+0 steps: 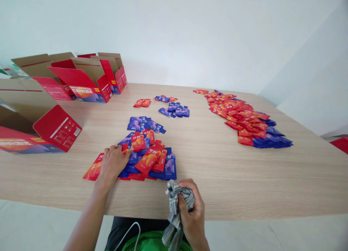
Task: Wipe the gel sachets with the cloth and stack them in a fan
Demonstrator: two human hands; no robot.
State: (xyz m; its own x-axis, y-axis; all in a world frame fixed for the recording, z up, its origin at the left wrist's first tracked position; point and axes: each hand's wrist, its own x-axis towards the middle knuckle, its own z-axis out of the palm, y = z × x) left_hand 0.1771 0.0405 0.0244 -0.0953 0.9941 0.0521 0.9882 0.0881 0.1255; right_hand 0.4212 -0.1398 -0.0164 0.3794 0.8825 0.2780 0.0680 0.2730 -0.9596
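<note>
My left hand (115,163) rests at the left side of a near pile of red and blue sachets (148,159), thumb spread away from its fingers. Part of a red sachet (94,168) sticks out to the left of that hand; the fingertips partly hide what lies beneath them. Crumpled in my right hand (192,211) is a grey and white striped cloth (174,200), held at the table's front edge just right of the pile. The cloth's lower end hangs down past the edge.
Open red cardboard boxes (89,89) stand at the back left, with another box (58,129) nearer. Small groups of blue sachets (179,109) and red sachets (142,103) lie mid-table. A long heap of sachets (233,111) stretches along the right. A green basket (152,242) is below the edge.
</note>
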